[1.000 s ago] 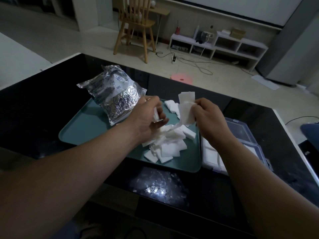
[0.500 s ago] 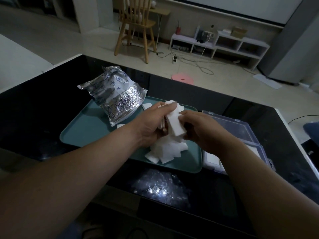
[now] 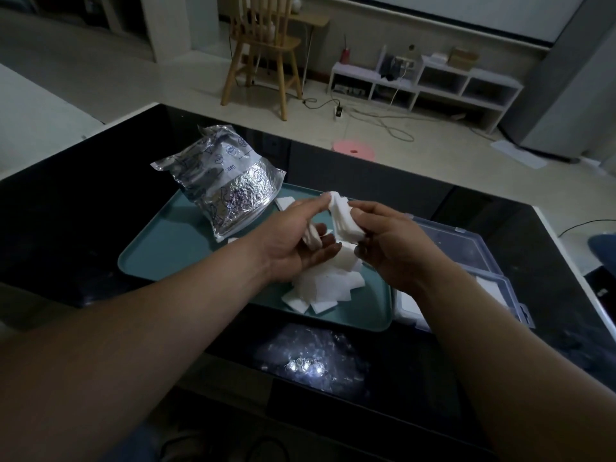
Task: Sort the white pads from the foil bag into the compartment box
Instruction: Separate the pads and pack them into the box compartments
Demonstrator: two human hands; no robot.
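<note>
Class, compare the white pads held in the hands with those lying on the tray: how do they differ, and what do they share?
The held pads are raised, pinched between the left hand and right hand; the pile of pads lies on the teal tray. The held pads are bunched into one stack; the pile of pads sprawls at mixed angles. Both are white and flat.

The left hand and right hand pinched a stack of white pads over loose pads at the tray's near right corner; the foil bag lay far left.
</note>
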